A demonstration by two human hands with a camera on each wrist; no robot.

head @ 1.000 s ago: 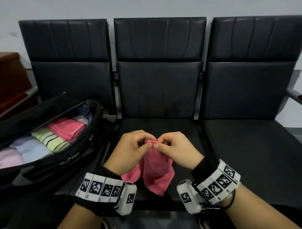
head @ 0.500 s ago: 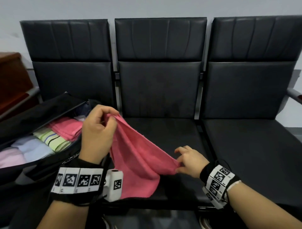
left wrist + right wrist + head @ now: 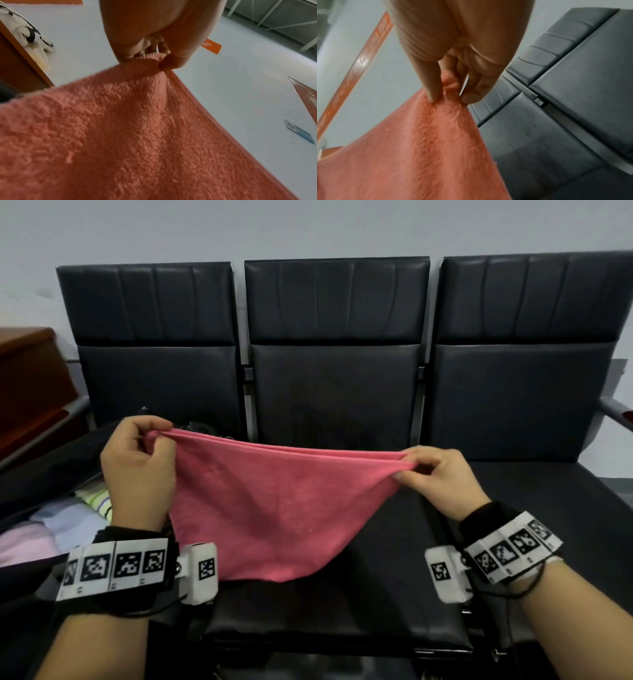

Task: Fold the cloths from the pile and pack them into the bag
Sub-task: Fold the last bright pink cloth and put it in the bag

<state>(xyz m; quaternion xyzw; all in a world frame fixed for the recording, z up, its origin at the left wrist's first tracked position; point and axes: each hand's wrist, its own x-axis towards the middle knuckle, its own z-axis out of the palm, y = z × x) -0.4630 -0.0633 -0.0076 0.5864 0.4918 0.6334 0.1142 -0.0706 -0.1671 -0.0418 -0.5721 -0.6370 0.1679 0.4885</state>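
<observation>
While the pink cloth (image 3: pixel 270 508) hung spread above the front edge of the middle seat (image 3: pixel 394 594), both hands kept it off the cushion. No writing on it could be read; an orange tag (image 3: pixel 211 46) in the left wrist view bore letters too blurred to make out. The black bag (image 3: pixel 41 460) lay open on the left seat, folded cloths (image 3: pixel 58 529) inside. The left hand (image 3: pixel 138 474) pinched one top corner, the right hand (image 3: pixel 440 482) the other, fingers curled.
</observation>
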